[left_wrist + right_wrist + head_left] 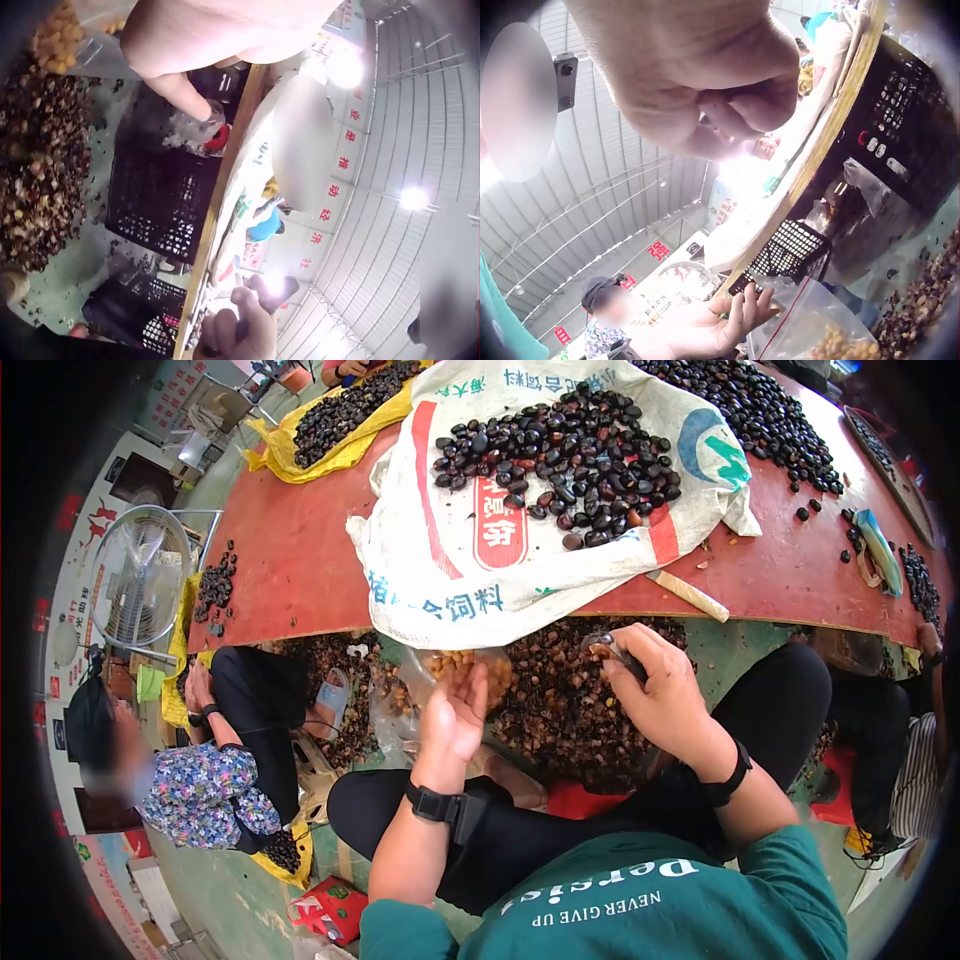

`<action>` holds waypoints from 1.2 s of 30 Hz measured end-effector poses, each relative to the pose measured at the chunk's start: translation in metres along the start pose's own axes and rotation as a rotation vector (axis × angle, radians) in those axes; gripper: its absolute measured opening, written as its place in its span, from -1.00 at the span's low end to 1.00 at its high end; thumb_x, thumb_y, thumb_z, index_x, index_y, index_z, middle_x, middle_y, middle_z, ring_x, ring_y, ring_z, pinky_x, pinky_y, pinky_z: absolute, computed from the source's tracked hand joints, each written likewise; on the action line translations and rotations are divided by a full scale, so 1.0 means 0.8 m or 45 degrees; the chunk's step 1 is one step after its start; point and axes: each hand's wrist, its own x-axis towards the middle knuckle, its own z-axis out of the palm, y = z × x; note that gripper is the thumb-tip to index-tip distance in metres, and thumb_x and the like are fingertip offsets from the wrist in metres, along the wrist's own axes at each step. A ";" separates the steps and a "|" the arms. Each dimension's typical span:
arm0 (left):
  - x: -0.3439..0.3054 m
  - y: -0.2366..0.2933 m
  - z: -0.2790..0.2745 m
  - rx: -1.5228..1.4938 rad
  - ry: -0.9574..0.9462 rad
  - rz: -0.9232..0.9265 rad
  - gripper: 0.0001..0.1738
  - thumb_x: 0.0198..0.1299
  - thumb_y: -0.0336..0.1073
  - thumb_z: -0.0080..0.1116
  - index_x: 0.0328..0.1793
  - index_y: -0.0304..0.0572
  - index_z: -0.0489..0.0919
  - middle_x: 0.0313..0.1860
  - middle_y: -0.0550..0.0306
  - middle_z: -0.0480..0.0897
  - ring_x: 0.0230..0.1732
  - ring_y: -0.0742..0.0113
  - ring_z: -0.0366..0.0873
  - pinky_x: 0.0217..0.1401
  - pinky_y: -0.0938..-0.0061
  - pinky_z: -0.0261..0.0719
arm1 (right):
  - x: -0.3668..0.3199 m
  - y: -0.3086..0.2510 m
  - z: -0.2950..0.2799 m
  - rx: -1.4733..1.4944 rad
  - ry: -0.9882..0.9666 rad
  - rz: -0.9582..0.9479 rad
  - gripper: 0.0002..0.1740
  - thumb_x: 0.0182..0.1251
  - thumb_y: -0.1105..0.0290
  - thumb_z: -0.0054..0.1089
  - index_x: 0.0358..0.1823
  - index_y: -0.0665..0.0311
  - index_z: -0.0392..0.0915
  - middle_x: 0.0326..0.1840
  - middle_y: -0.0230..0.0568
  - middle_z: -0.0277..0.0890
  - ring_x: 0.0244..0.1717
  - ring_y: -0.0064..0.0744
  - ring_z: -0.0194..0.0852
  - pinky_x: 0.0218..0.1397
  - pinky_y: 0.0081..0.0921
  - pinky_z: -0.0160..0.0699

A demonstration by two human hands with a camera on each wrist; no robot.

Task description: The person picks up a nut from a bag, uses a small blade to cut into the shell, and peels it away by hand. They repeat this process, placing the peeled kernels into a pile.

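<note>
My right hand (665, 685) is raised in front of the table edge, fingers curled, pinching a small dark nut (602, 644) that shows a pale spot. My left hand (455, 712) is held palm up with its fingers relaxed, and nothing lies on the palm. It overlaps a clear plastic bag (791, 315) of yellow peeled kernels (845, 345) in the head view. Dark glossy nuts (570, 455) are heaped on a white printed sack (420, 530) on the table. The curled fingers hide most of the held nut in the right wrist view.
The red table (290, 575) bears more nuts (765, 420) at the right and a yellow sack (275, 455) at the left. A pale handle (690, 596) sticks out over the edge. Broken shells (560, 730) cover the floor below. Black crates (157, 202) stand under the table. A seated person (205, 780) is at left.
</note>
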 end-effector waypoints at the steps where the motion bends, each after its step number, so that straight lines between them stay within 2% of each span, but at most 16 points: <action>1: -0.003 -0.006 -0.001 0.019 -0.070 -0.059 -0.70 0.55 -0.24 -0.07 0.19 -0.31 0.49 0.14 -0.13 0.68 0.08 0.24 0.72 0.07 0.47 0.80 | 0.001 -0.002 -0.002 0.032 0.008 0.005 -0.76 0.27 0.48 0.28 -0.06 0.32 0.49 -0.19 0.00 0.52 -0.19 0.10 0.56 -0.13 -0.19 0.54; 3: -0.011 -0.016 0.009 0.100 -0.199 -0.248 -0.68 0.56 -0.22 -0.09 0.22 -0.28 0.50 0.15 -0.14 0.69 0.03 0.24 0.75 -0.03 0.48 0.81 | 0.001 -0.009 -0.008 0.088 0.036 0.023 -0.74 0.28 0.48 0.27 -0.03 0.34 0.49 -0.19 0.00 0.53 -0.18 0.08 0.58 -0.10 -0.20 0.56; 6: -0.056 -0.004 0.084 0.816 -0.575 -0.387 -0.69 0.54 -0.18 0.00 0.20 -0.21 0.56 0.00 0.02 0.75 -0.12 0.43 0.74 -0.16 0.59 0.69 | 0.001 -0.009 -0.018 0.249 0.031 0.066 -0.73 0.32 0.41 0.28 0.00 0.33 0.51 -0.15 0.00 0.57 -0.11 0.02 0.63 -0.07 -0.20 0.59; 8: -0.078 0.013 0.134 1.208 -0.699 0.012 -0.70 0.54 -0.20 0.00 0.18 -0.23 0.57 -0.02 0.04 0.75 -0.16 0.46 0.71 -0.17 0.62 0.66 | -0.004 0.014 -0.009 0.003 -0.212 -0.031 -0.69 0.37 0.29 0.24 0.05 0.26 0.54 -0.10 0.03 0.60 -0.09 0.04 0.67 -0.08 -0.16 0.63; 9: -0.080 0.020 0.155 1.397 -0.751 0.217 -0.70 0.54 -0.21 0.01 0.17 -0.25 0.57 -0.03 0.06 0.75 -0.18 0.47 0.70 -0.18 0.63 0.64 | -0.010 0.013 -0.014 -0.319 -0.547 0.104 -0.62 0.40 0.19 0.20 0.15 0.18 0.55 -0.06 0.03 0.62 -0.11 0.07 0.69 -0.09 -0.09 0.65; 10: -0.073 0.026 0.173 1.394 -0.700 0.353 -0.77 0.49 -0.26 0.10 0.09 -0.25 0.60 -0.06 0.11 0.75 -0.21 0.49 0.68 -0.18 0.59 0.61 | -0.016 0.015 -0.009 -0.583 -0.649 0.177 -0.57 0.38 0.16 0.22 0.23 0.11 0.52 -0.09 -0.02 0.63 -0.16 0.07 0.69 -0.11 -0.07 0.67; 12: -0.029 0.042 0.198 1.800 -0.669 0.911 -0.80 0.42 -0.31 0.18 0.05 -0.25 0.61 -0.11 0.12 0.75 -0.21 0.47 0.67 -0.19 0.50 0.61 | -0.017 0.013 -0.011 -0.447 -0.382 0.065 -0.55 0.38 0.18 0.22 0.26 0.07 0.49 -0.13 -0.10 0.62 -0.17 0.06 0.68 -0.12 -0.10 0.66; 14: 0.019 0.050 0.225 1.960 -0.547 1.250 -0.79 0.31 -0.32 0.25 0.03 -0.19 0.63 -0.13 0.13 0.73 -0.21 0.38 0.68 -0.18 0.40 0.62 | -0.005 0.004 -0.027 -0.188 -0.251 0.041 -0.60 0.36 0.21 0.26 0.19 0.09 0.53 -0.16 -0.12 0.61 -0.18 0.05 0.66 -0.14 -0.13 0.65; 18: 0.096 0.043 0.240 2.308 -0.444 1.592 -0.74 0.22 -0.28 0.30 0.03 -0.09 0.64 -0.12 0.10 0.68 -0.23 0.19 0.69 -0.18 0.30 0.63 | 0.002 0.025 -0.038 -0.098 0.036 0.003 -0.72 0.32 0.30 0.31 0.02 0.14 0.59 -0.17 -0.14 0.60 -0.19 0.04 0.63 -0.16 -0.16 0.62; 20: 0.109 0.032 0.246 2.475 -0.414 1.665 -0.72 0.20 -0.25 0.32 0.03 -0.06 0.65 -0.10 0.10 0.67 -0.23 0.10 0.68 -0.18 0.26 0.63 | 0.011 0.035 -0.049 -0.251 0.332 0.026 -0.78 0.31 0.34 0.32 -0.05 0.15 0.60 -0.17 -0.17 0.59 -0.21 0.02 0.64 -0.23 -0.19 0.60; 24: 0.122 0.031 0.249 2.565 -0.388 1.592 -0.71 0.18 -0.21 0.32 0.01 -0.03 0.59 -0.10 0.08 0.63 -0.20 -0.01 0.66 -0.21 0.12 0.62 | 0.026 0.064 -0.062 -0.641 0.510 0.180 -0.76 0.32 0.26 0.32 -0.03 0.10 0.57 -0.12 -0.23 0.55 -0.33 -0.03 0.65 -0.31 -0.18 0.62; 25: 0.120 0.031 0.249 2.530 -0.415 1.516 -0.72 0.16 -0.28 0.32 -0.02 -0.09 0.56 -0.11 0.07 0.63 -0.21 0.04 0.67 -0.19 0.15 0.63 | 0.026 0.071 -0.061 -0.726 0.525 0.199 -0.75 0.32 0.25 0.32 -0.03 0.10 0.57 -0.11 -0.24 0.53 -0.36 -0.03 0.64 -0.32 -0.17 0.62; 28: 0.105 0.034 0.249 2.191 -0.533 1.480 -0.71 0.13 -0.38 0.30 -0.02 -0.15 0.55 -0.12 0.05 0.62 -0.27 0.10 0.66 -0.17 0.21 0.64 | 0.023 0.079 -0.060 -0.812 0.330 0.310 -0.69 0.30 0.23 0.33 0.02 0.12 0.56 -0.06 -0.25 0.52 -0.31 -0.02 0.64 -0.31 -0.16 0.60; 29: 0.097 0.035 0.248 2.171 -0.549 1.390 -0.65 0.11 -0.46 0.32 0.04 -0.19 0.55 -0.10 0.10 0.62 -0.26 0.27 0.67 -0.14 0.35 0.66 | 0.023 0.079 -0.060 -0.835 0.320 0.306 -0.72 0.29 0.23 0.34 -0.04 0.12 0.54 -0.08 -0.25 0.51 -0.34 -0.03 0.63 -0.33 -0.16 0.61; 33: 0.048 0.020 0.237 1.592 -0.792 0.687 -0.61 0.21 -0.51 0.35 0.16 -0.25 0.53 0.03 0.23 0.61 -0.10 0.53 0.62 0.00 0.60 0.59 | 0.019 0.069 -0.064 -0.842 0.323 0.290 -0.76 0.27 0.24 0.34 -0.20 0.15 0.48 -0.17 -0.22 0.48 -0.40 -0.02 0.62 -0.36 -0.14 0.59; 36: 0.028 0.001 0.232 1.407 -0.866 0.561 -0.58 0.22 -0.52 0.34 0.20 -0.25 0.53 0.05 0.20 0.62 -0.09 0.52 0.62 0.04 0.59 0.60 | 0.018 0.070 -0.064 -0.683 0.357 0.206 -0.78 0.27 0.27 0.34 -0.20 0.16 0.49 -0.26 -0.19 0.53 -0.39 0.00 0.63 -0.36 -0.15 0.58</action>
